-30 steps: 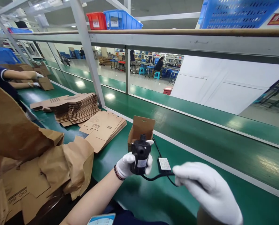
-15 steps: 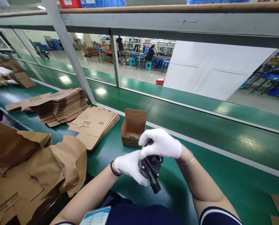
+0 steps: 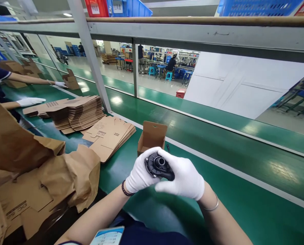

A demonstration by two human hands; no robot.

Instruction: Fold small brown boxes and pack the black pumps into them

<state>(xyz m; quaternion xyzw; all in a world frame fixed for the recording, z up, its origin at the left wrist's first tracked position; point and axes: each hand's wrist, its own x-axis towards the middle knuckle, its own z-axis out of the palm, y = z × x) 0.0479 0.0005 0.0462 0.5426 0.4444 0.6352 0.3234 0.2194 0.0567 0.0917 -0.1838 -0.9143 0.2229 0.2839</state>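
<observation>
Between my two white-gloved hands is a small black pump with a round ribbed housing, its short round port facing up toward me. My left hand is closed round its left side, the fingers partly hidden beneath it. On the right side, my right hand grips it too, with the thumb below and the fingers over the top edge. Just beyond the hands stands an open cardboard box, its lid raised; its lower front is covered by my left hand.
Flattened cartons and a taller carton stack lie left. Crumpled brown paper is nearer me. A small black piece lies beside the box. A co-worker's gloved hand rests far left. A conveyor belt runs behind.
The pump has been turned, so its port faces up instead of its outlet pointing down toward me. My right hand has moved to its right side. The co-worker's arm now reaches toward a carton.
</observation>
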